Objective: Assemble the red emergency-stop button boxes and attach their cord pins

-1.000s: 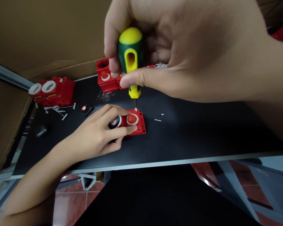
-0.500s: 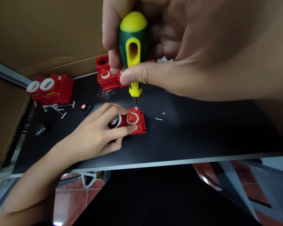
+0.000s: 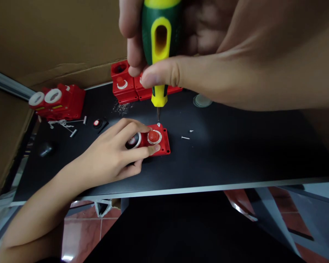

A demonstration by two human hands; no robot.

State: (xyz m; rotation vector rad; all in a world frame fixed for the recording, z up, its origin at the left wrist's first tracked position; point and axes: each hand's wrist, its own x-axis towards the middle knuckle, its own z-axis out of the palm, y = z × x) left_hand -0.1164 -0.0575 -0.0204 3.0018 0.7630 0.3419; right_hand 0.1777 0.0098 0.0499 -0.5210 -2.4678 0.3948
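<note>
My left hand [image 3: 120, 146] grips a red plastic housing [image 3: 164, 142] that lies on the black table. Between its spread thumb and fingers sit a red push button [image 3: 154, 136] in a white ring and a dark round part [image 3: 134, 140] with a white rim. High in the view, my right hand [image 3: 186, 47] wraps round a green and yellow screwdriver [image 3: 160, 47], which points downward. Its tip stands just above a small screw [image 3: 158, 125] at the housing's far edge, with a slight gap between them.
Two loose screws [image 3: 185, 137] lie right of the housing. More red housings [image 3: 125, 93] line the back, and others with white rings [image 3: 71, 102] stand left, by corded metal pins [image 3: 74, 133]. Clear discs [image 3: 203, 100] rest behind. The table's pale front edge [image 3: 164, 192] is near my body.
The screwdriver and my right hand have risen, lifting the tip off the screw. My left hand stays on the housing.
</note>
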